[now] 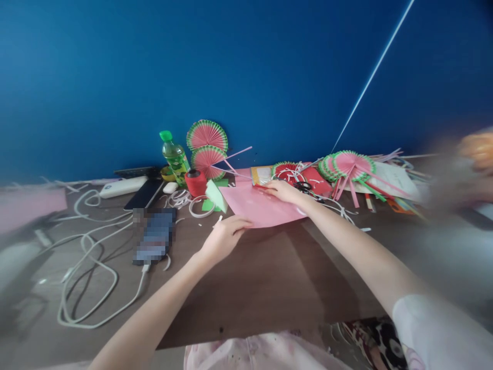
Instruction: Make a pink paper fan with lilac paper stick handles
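Observation:
A sheet of pink paper (265, 210) is tilted up off the brown table in front of me. My left hand (229, 232) pinches its near left corner between thumb and fingers. My right hand (284, 191) reaches over the sheet's far side with its fingers stretched out to the left, close to a small red piece (262, 186). Whether those fingertips hold anything is hard to make out. Just left of the sheet stands a folded pale green paper (216, 196). Black-handled scissors (303, 187) lie beyond my right wrist.
Along the blue wall are a green-capped bottle (175, 158), a red spool (195, 182) and round pleated pink-green fans (207, 137), with more fans (352, 167) to the right. A phone (156, 236) with a looping white cable (111, 308) lies left. Another person's blurred hand (477, 149) is far right.

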Demonstrator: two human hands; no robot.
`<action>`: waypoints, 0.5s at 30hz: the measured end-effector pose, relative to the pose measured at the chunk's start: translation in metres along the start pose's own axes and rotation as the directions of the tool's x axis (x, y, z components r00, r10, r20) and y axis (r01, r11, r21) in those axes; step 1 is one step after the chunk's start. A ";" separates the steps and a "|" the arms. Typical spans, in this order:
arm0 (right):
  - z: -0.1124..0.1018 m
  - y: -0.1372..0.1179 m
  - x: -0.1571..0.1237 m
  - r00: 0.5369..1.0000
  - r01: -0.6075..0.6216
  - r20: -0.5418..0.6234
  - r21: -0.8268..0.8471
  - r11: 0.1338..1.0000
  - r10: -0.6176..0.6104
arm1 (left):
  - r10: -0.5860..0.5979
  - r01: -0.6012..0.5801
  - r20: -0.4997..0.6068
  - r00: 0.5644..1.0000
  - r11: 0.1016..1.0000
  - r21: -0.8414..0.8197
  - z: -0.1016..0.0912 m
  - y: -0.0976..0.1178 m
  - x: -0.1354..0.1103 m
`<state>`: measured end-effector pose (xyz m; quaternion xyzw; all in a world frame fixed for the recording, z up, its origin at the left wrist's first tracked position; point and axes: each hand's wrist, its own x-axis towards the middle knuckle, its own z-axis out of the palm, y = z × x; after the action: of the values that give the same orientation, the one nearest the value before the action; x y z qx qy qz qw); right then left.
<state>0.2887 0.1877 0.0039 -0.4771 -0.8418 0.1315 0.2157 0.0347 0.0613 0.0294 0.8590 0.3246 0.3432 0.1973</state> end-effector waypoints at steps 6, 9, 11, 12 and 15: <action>0.002 -0.014 -0.005 0.996 -0.026 -0.090 0.041 0.999 0.029 | -0.045 0.043 0.031 0.999 0.997 0.057 0.013 0.003 -0.013; 0.006 -0.035 -0.012 0.990 0.008 -0.141 0.049 0.999 -0.001 | -0.028 0.023 0.036 0.999 0.992 0.121 0.016 0.000 -0.015; 0.011 -0.052 -0.020 0.982 0.093 -0.167 0.051 0.994 -0.084 | -0.002 -0.002 0.026 1.000 0.990 0.140 0.017 0.001 -0.017; 0.015 -0.059 -0.024 0.976 0.145 -0.171 0.063 0.987 -0.132 | 0.012 -0.016 0.025 1.000 0.989 0.144 0.016 0.001 -0.018; 0.027 -0.071 -0.035 0.969 0.240 -0.096 0.123 0.963 -0.229 | 0.040 -0.047 0.048 0.998 0.986 0.163 0.014 0.004 -0.019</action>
<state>0.2383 0.1207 0.0027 -0.3633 -0.8723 0.1418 0.2951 0.0355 0.0433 0.0135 0.8867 0.3284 0.3001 0.1258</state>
